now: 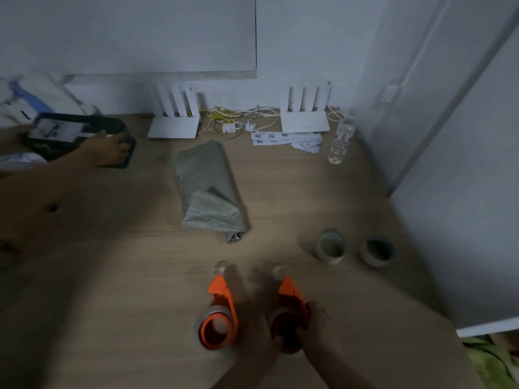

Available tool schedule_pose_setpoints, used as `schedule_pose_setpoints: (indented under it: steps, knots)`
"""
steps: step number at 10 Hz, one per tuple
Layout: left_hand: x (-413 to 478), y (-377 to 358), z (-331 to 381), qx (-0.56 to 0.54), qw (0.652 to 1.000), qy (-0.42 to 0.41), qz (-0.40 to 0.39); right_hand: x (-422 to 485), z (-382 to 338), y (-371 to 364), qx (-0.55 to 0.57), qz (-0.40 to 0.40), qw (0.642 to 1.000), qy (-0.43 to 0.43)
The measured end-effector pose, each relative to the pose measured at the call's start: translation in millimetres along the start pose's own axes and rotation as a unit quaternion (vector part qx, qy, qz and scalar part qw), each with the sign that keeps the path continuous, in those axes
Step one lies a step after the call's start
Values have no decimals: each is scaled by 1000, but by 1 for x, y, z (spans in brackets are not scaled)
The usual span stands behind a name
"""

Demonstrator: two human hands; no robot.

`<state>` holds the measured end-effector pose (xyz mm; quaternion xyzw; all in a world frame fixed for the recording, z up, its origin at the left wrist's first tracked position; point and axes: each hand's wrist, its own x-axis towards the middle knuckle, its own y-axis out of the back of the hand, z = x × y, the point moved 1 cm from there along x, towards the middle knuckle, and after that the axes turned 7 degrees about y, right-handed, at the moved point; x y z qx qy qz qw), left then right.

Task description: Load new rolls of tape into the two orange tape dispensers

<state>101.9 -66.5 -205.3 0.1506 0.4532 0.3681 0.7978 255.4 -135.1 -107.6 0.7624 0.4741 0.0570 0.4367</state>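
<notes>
The right hand [314, 329] is closed around the right dispenser [292, 307], just beside the left dispenser [217, 318]; both seem to carry tape already. The left hand [112, 148], well away from that dispenser, rests fingers-down on a black tray [84, 127]; its grip is unclear. Two bare cores [331, 247] stand near the right dispenser. Loading looks nearly finished; next comes checking the roll's seating.

Left hand [112, 148], arm extended far forward-left, fingers curled in a grip. Right hand [317, 329], forearm entering from below, fingers and thumb closed in a grasp.
</notes>
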Motion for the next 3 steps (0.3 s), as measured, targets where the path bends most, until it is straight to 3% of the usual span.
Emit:
schedule_pose_setpoints:
  steps: [1, 2, 3]
  knots:
    - [-28, 18, 22, 11, 1000, -4, 16, 0, 4, 0, 8, -13, 1000, 7]
    - [-51, 24, 34, 2, 996, -33, 86, -3, 12, 4, 36, 14, 998, 46]
    - [-53, 21, 36, -44, 970, -122, 204, 1, 22, 11, 89, 91, 990, 64]
